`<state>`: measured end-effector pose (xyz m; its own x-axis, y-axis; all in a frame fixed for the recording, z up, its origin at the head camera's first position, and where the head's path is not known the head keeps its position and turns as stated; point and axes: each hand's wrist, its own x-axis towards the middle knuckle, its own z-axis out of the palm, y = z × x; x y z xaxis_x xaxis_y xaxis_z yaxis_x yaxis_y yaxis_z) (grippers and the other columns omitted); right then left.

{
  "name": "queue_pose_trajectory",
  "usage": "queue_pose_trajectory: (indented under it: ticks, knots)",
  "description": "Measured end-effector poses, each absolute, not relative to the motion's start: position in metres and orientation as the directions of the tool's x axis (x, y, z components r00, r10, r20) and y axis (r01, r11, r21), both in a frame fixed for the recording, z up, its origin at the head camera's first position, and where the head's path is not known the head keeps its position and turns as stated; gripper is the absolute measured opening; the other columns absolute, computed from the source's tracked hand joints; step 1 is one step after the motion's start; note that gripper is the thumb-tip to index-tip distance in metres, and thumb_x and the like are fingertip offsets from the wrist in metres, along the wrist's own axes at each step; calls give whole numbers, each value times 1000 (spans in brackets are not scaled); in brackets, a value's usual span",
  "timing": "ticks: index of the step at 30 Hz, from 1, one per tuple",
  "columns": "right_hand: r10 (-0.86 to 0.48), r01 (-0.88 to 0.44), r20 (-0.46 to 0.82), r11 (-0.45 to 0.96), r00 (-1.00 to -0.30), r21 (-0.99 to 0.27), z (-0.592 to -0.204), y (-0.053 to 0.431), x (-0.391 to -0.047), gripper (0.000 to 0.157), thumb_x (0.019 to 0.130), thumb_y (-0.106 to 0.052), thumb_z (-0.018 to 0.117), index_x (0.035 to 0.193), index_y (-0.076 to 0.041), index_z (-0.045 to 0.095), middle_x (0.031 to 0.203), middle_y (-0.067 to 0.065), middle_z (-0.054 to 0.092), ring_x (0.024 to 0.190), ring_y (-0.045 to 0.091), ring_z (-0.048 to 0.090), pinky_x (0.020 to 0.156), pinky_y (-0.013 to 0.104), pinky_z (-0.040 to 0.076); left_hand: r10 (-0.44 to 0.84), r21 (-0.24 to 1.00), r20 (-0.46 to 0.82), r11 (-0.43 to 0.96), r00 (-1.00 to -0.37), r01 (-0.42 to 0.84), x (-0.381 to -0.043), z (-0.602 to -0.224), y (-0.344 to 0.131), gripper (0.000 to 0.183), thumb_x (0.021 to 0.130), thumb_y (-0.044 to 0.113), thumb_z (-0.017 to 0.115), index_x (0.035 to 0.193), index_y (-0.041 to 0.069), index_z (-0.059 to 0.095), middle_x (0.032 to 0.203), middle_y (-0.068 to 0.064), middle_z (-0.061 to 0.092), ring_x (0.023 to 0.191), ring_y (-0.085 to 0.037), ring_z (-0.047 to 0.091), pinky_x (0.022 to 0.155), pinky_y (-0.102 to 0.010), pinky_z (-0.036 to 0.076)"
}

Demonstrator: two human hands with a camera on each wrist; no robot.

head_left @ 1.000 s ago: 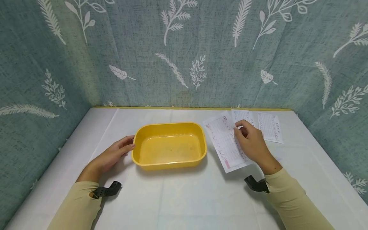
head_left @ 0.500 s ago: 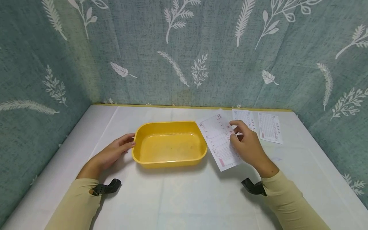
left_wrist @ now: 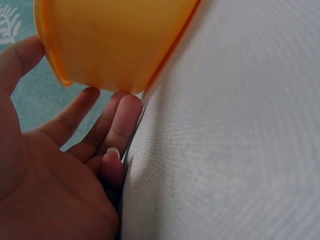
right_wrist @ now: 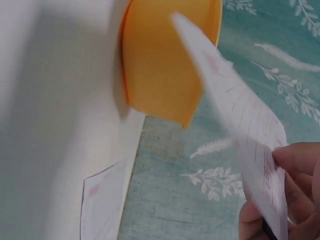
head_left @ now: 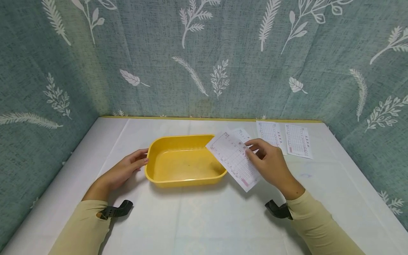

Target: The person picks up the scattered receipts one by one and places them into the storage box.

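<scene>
My right hand pinches a white printed form with reddish print between thumb and fingers. That paper is tilted above the table and overlaps the right end of a yellow plastic basin. Behind it, part of another printed sheet shows. In the right wrist view the held form slants up from the fingers, past the basin's end wall. My left hand rests at the left end of the basin, thumb at the rim and fingertips against the outer wall, fingers loosely extended.
Two more printed sheets, one nearer and one farther right, lie on the white-covered table. A green leaf-patterned cloth encloses the back and sides. Each wrist wears a black strap device.
My right hand has moved left with the form, bringing it over the basin's right rim. More of the sheet behind shows now. The left hand stays at the basin.
</scene>
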<state>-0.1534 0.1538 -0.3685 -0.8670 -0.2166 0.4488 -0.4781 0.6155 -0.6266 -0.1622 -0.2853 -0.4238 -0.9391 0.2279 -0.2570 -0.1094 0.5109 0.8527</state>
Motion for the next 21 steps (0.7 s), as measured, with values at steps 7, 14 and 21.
queue_pose_trajectory:
  ticks: [7,14,21]
  knots:
    - [-232,-502,470,619,-852,-604,-374,151,-153,16,84,-17,67,100,-18,65,81,-2,69,51,6,52,46,21,43,240,858,-251,503,-938,-101,-163,-422,-283,65,91,50,47,144,19,27,147,-12,30,134,-33,28,106,-57,25]
    - [-258,-508,460,634,-850,-583,-380,149,-154,8,82,-19,70,89,-19,66,78,-5,70,49,3,52,46,21,42,241,862,-247,497,-938,-100,-164,-421,-283,65,91,50,48,144,18,28,148,-12,29,134,-33,27,107,-57,24]
    - [-262,-465,395,645,-880,-607,-386,143,-154,6,84,-24,67,86,-20,62,65,-9,62,52,5,52,48,21,41,247,868,-235,489,-940,-88,-162,-424,-285,63,92,48,48,143,17,29,147,-12,31,133,-33,28,106,-56,26]
